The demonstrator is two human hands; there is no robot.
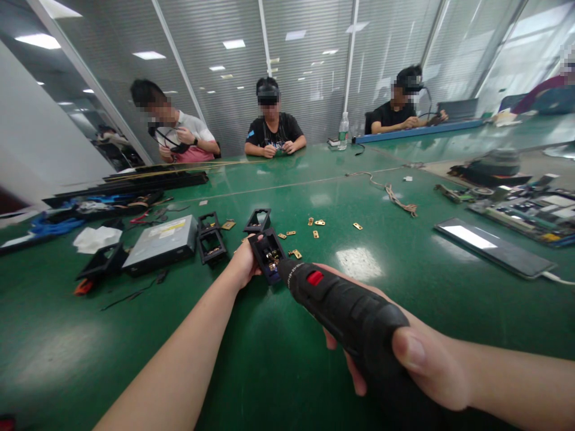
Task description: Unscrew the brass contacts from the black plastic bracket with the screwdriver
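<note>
Head view of a bench operation. The left hand (pixel 245 263) grips a small black plastic housing (pixel 268 254) by its near edge and tilts it up off the table, open face toward the camera; brass contacts show inside. The right hand (pixel 404 359) is wrapped tight round the body of a black electric screwdriver (pixel 341 305) with a red switch, thumb along the rear; its tip meets the interior of the housing, though the exact point of contact is too small to tell.

The housing is judged light, rigid and thin-walled, so it is best held by its outer walls, clear of the contacts. The screwdriver looks heavier, with a ribbed, non-slip grip suited to a full-hand hold at mid-body.

The green table (pixel 278 371) is smooth, glossy and reflective, so small parts would likely slide on it. On it lie loose brass plates (pixel 319 222), 3 further black housings (pixel 211 242), a grey optical drive (pixel 162 242), a white cloth (pixel 95 238), circuit boards (pixel 525 209) and a water bottle (pixel 343 130). 3 seated people (pixel 274 129) work at the far edge before glass partitions with blinds, under ceiling lights.
</note>
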